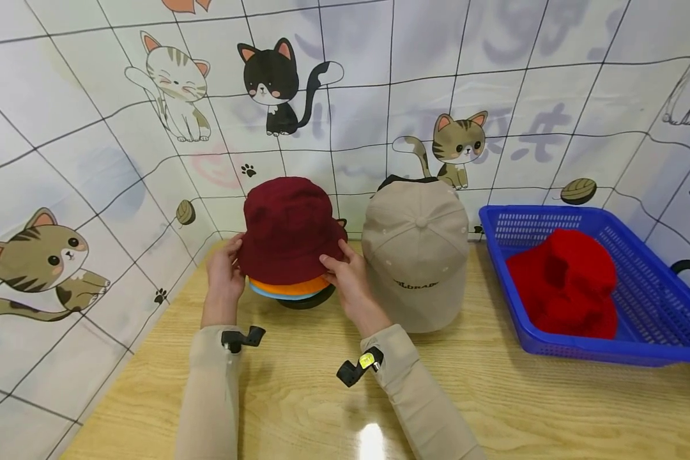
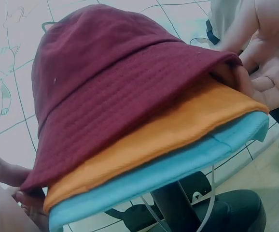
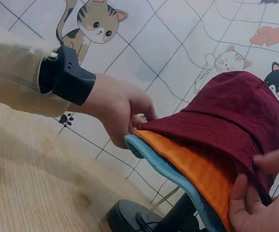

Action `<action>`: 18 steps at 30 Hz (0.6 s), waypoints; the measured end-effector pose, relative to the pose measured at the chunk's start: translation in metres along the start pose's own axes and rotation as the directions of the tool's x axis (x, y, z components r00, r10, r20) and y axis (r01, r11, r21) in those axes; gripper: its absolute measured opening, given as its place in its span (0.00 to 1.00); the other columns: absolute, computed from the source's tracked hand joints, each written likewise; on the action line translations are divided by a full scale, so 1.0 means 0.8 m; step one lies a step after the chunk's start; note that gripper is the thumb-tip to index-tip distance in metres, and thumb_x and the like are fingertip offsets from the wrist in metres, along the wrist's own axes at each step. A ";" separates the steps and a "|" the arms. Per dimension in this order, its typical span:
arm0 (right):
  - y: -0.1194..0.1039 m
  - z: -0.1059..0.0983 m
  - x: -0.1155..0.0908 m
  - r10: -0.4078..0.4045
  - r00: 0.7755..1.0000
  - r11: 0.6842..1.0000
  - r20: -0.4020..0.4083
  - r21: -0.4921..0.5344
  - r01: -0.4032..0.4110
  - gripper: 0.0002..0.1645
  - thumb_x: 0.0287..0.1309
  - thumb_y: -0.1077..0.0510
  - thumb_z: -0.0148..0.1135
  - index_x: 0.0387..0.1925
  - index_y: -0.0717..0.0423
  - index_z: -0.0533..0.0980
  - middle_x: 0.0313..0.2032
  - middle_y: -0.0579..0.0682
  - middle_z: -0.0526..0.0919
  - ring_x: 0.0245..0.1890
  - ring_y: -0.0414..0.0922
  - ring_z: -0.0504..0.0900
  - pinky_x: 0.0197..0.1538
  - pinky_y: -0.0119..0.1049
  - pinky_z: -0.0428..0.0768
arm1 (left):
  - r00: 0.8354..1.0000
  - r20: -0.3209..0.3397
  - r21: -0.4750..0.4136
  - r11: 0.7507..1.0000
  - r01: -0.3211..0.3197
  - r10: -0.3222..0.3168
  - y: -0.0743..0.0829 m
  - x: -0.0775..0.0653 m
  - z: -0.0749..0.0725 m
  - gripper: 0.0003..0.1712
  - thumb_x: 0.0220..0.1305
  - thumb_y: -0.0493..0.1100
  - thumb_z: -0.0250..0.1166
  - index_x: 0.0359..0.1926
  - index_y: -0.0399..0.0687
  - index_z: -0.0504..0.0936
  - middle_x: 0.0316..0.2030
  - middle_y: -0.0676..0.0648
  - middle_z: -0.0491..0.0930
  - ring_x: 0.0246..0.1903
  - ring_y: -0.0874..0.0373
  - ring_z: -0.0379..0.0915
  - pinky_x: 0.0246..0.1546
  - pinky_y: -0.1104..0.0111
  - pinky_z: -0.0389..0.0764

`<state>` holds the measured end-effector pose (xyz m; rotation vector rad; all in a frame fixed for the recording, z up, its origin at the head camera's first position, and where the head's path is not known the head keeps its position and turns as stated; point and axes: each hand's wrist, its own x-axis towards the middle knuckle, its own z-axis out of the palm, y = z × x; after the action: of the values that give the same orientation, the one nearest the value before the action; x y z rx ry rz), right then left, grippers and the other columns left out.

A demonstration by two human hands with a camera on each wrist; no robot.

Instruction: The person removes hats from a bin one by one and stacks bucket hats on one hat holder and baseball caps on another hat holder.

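A dark red bucket hat sits on top of an orange bucket hat and a light blue bucket hat, nested on a black stand. My left hand pinches the red brim at its left side. At the brim's right front, my right hand grips the edge between thumb and fingers. In the right wrist view, the right fingers reach under the red brim, against the orange hat. Just right of this stack, a beige cap with dark lettering hangs over a support that it mostly hides.
On the right of the wooden table stands a blue plastic basket with a bright red hat inside. A cat-patterned wall covering rises behind and to the left. The beige cap stands close to my right hand.
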<state>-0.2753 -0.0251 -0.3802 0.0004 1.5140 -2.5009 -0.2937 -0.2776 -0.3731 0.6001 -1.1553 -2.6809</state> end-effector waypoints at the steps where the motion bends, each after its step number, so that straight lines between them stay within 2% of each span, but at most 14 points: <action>1: 0.000 0.000 0.000 -0.002 1.000 1.000 0.000 -0.001 0.002 0.48 0.69 0.68 0.61 0.82 0.54 0.50 0.77 0.61 0.62 0.53 0.47 0.81 0.67 0.47 0.77 | 1.000 0.002 0.004 1.000 0.002 -0.002 0.000 0.001 0.000 0.14 0.79 0.37 0.54 0.49 0.49 0.87 0.36 0.52 0.84 0.22 0.61 0.67 0.21 0.73 0.64; 3: 0.000 0.001 -0.001 -0.005 1.000 1.000 -0.001 -0.018 0.005 0.52 0.64 0.70 0.64 0.82 0.53 0.50 0.78 0.60 0.59 0.57 0.49 0.80 0.66 0.47 0.78 | 1.000 0.007 0.010 1.000 0.012 -0.012 -0.001 0.002 0.000 0.14 0.79 0.37 0.54 0.55 0.49 0.85 0.33 0.53 0.84 0.18 0.61 0.63 0.18 0.74 0.61; 6: -0.001 0.000 -0.002 -0.009 1.000 0.998 -0.005 -0.070 0.009 0.55 0.60 0.72 0.67 0.82 0.52 0.51 0.79 0.59 0.57 0.58 0.50 0.79 0.60 0.42 0.81 | 0.999 0.022 0.015 0.999 0.029 -0.029 -0.002 0.005 -0.003 0.16 0.79 0.37 0.54 0.59 0.49 0.82 0.27 0.53 0.83 0.14 0.62 0.57 0.16 0.74 0.57; 7: 0.000 0.000 -0.002 -0.011 1.000 0.995 -0.011 -0.095 0.010 0.55 0.59 0.72 0.67 0.82 0.52 0.52 0.79 0.58 0.57 0.57 0.49 0.80 0.59 0.41 0.82 | 0.999 0.026 0.024 0.999 0.032 -0.033 -0.003 0.006 -0.004 0.14 0.79 0.37 0.54 0.56 0.49 0.83 0.25 0.53 0.83 0.14 0.62 0.56 0.15 0.74 0.56; 9: 0.002 -0.001 -0.001 -0.018 1.000 0.986 -0.025 -0.164 0.013 0.55 0.59 0.72 0.68 0.82 0.51 0.53 0.80 0.57 0.56 0.52 0.47 0.80 0.49 0.34 0.83 | 0.999 0.033 0.047 0.998 0.030 -0.032 -0.005 0.008 -0.006 0.13 0.78 0.36 0.54 0.51 0.50 0.84 0.24 0.54 0.82 0.12 0.63 0.54 0.15 0.75 0.54; 12: 0.011 -0.002 0.001 -0.023 0.999 0.965 -0.033 -0.262 0.014 0.56 0.58 0.71 0.70 0.81 0.50 0.54 0.80 0.55 0.56 0.45 0.43 0.81 0.41 0.28 0.82 | 0.999 0.015 0.074 0.997 0.035 -0.036 -0.010 0.011 -0.010 0.15 0.78 0.35 0.54 0.42 0.53 0.87 0.23 0.55 0.83 0.11 0.64 0.53 0.14 0.75 0.54; 15: 0.017 -0.004 0.004 -0.031 0.999 0.948 -0.034 -0.318 0.018 0.56 0.57 0.70 0.71 0.81 0.50 0.54 0.81 0.52 0.56 0.39 0.41 0.81 0.38 0.27 0.81 | 0.999 -0.016 0.106 0.994 0.036 -0.035 -0.014 0.013 -0.010 0.17 0.78 0.35 0.54 0.40 0.55 0.88 0.23 0.56 0.84 0.11 0.64 0.55 0.15 0.75 0.54; 18: 0.020 -0.005 0.007 -0.050 0.998 0.943 -0.035 -0.331 0.036 0.56 0.57 0.70 0.72 0.81 0.50 0.54 0.81 0.51 0.55 0.36 0.40 0.80 0.37 0.26 0.81 | 0.999 -0.036 0.130 0.991 0.034 -0.030 -0.017 0.016 -0.009 0.15 0.77 0.36 0.55 0.43 0.56 0.88 0.23 0.57 0.85 0.12 0.64 0.57 0.15 0.74 0.55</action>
<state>-0.2782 -0.0299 -0.3966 -0.0333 1.9532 -2.2582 -0.3020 -0.2769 -0.3908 0.6872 -1.3312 -2.6252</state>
